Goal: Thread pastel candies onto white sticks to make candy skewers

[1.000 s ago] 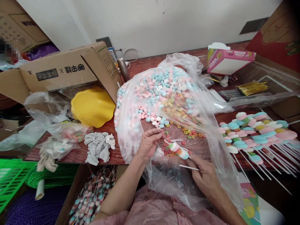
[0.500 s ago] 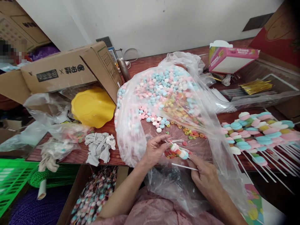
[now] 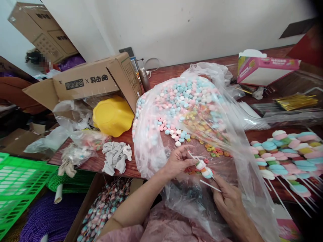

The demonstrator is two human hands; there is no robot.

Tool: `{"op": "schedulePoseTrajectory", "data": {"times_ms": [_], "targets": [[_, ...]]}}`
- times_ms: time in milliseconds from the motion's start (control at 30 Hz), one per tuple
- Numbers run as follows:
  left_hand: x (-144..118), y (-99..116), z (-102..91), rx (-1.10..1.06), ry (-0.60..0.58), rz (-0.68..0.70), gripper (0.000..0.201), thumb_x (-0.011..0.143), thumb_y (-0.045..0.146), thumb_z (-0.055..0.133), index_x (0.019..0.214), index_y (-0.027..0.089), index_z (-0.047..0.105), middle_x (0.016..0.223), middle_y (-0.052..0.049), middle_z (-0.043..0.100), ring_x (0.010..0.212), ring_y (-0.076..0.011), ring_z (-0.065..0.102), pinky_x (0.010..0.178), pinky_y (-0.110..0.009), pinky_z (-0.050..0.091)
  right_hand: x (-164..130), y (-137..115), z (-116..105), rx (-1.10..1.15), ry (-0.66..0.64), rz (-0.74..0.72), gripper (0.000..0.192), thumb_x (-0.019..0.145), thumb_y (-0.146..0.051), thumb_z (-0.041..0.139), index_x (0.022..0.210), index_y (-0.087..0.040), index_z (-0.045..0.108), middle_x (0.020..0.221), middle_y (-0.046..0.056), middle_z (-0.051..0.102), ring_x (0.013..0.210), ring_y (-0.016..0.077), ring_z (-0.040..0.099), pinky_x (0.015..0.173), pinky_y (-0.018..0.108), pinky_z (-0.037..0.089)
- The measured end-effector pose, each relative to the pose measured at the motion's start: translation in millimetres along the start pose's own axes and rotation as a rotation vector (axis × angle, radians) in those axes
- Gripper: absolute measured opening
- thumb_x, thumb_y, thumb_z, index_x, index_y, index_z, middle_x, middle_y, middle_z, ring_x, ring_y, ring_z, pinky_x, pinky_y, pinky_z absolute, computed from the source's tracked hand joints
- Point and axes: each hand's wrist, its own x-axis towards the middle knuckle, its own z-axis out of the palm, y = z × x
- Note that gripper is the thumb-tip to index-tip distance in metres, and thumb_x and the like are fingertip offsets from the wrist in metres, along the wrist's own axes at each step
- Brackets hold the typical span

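My right hand (image 3: 227,196) grips the lower end of a candy skewer (image 3: 207,172), a white stick threaded with white and pale blue marshmallow-like sweets and coloured rings. A second white stick (image 3: 210,185) pokes out from the same hand. At the skewer's upper end, my left hand (image 3: 179,163) has its thumb and fingers closed around the sweets and the bare tip; its fingertips are partly blurred. Just beyond lie gummy rings (image 3: 215,151) and loose pink, white and blue sweets (image 3: 176,132), on and inside a clear plastic bag (image 3: 148,144).
Finished-looking candy skewers (image 3: 285,158) are piled at right. To the left are a yellow wavy-edged bowl (image 3: 113,116), a cardboard box (image 3: 88,79), grey cloths (image 3: 116,156) and a green basket (image 3: 22,191). A box of skewers (image 3: 108,205) stands below the table edge. Another person's sleeve (image 3: 21,90) shows far left.
The view has swung left, so things sit further right. More bare stick tip now shows beyond the sweets, between my left thumb and fingers. Both hands remain at the skewer.
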Motion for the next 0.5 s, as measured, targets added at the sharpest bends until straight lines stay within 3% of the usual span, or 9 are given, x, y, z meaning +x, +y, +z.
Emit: {"op": "schedulePoseTrajectory", "data": {"times_ms": [100, 233, 333, 500], "targets": [[15.3, 18.9, -25.7, 0.187, 0.025, -0.006, 0.057, 0.064, 0.048, 0.088, 0.105, 0.014, 0.070, 0.078, -0.003, 0.072, 0.064, -0.0143, 0.066, 0.062, -0.026, 0.052, 0.6, 2.6, -1.1, 0.013, 0.017, 0.036, 0.030, 0.092, -0.022, 0.047, 0.101, -0.020, 0.076, 0.068, 0.004, 0.075, 0.046, 0.0179, 0.064, 0.048, 0.027, 0.051], [43.1, 41.4, -55.3, 0.761, 0.290, 0.198, 0.030, 0.079, 0.045, 0.075, 0.081, 0.014, 0.074, 0.077, -0.004, 0.070, 0.072, -0.0158, 0.062, 0.069, -0.028, 0.049, 4.5, 3.1, -2.4, 0.028, 0.007, 0.026, 0.029, 0.091, -0.023, 0.048, 0.097, -0.017, 0.075, 0.060, 0.002, 0.071, 0.042, 0.0167, 0.062, 0.044, 0.024, 0.048], [57.2, 45.0, -61.7, 1.224, 0.298, 0.274, 0.021, 0.083, 0.033, 0.073, 0.072, 0.016, 0.072, 0.077, -0.004, 0.068, 0.082, -0.0197, 0.061, 0.082, -0.033, 0.047, 6.6, 2.0, -2.9, 0.037, -0.031, 0.007, 0.029, 0.092, -0.020, 0.047, 0.095, -0.019, 0.076, 0.062, 0.001, 0.072, 0.043, 0.0152, 0.063, 0.044, 0.022, 0.047], [56.6, 28.5, -60.2, 1.454, 0.329, 0.372, 0.016, 0.092, 0.025, 0.061, 0.089, 0.019, 0.075, 0.090, -0.007, 0.068, 0.091, -0.0211, 0.062, 0.086, -0.033, 0.047, 2.4, 5.1, -1.5, 0.036, -0.033, -0.008, 0.032, 0.093, -0.018, 0.047, 0.108, -0.020, 0.076, 0.084, 0.005, 0.080, 0.063, 0.0188, 0.074, 0.056, 0.023, 0.054]]}}
